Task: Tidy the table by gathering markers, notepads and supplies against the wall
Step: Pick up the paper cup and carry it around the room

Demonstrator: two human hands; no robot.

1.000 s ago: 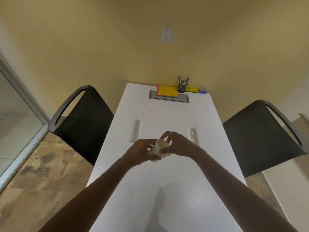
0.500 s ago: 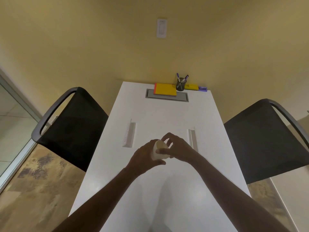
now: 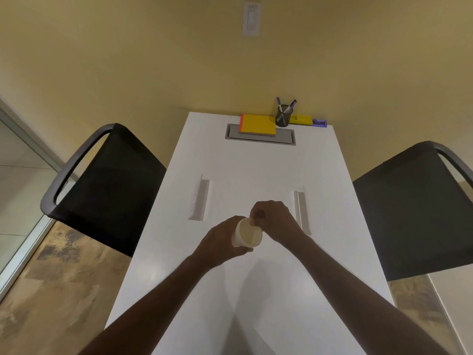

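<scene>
My left hand (image 3: 222, 242) wraps around a small white cup-like container (image 3: 246, 233), tilted with its opening toward me, over the middle of the white table (image 3: 256, 303). My right hand (image 3: 275, 217) pinches the container's far rim with its fingertips. Against the wall at the table's far end lie a yellow notepad with an orange spine (image 3: 258, 125), a black mesh holder with markers (image 3: 283, 115), a yellow item (image 3: 300, 119) and a small purple item (image 3: 319, 122).
A grey recessed panel (image 3: 284, 138) sits under the notepad's near edge. Two raised slot flaps (image 3: 199, 198) (image 3: 301, 211) flank my hands. Black chairs stand at the left (image 3: 107, 185) and right (image 3: 414, 208). A wall switch (image 3: 251, 19) is above.
The view has tilted so the table's far end sits lower in frame. The container has turned its opening toward me, and my right fingers have shifted onto its rim.
</scene>
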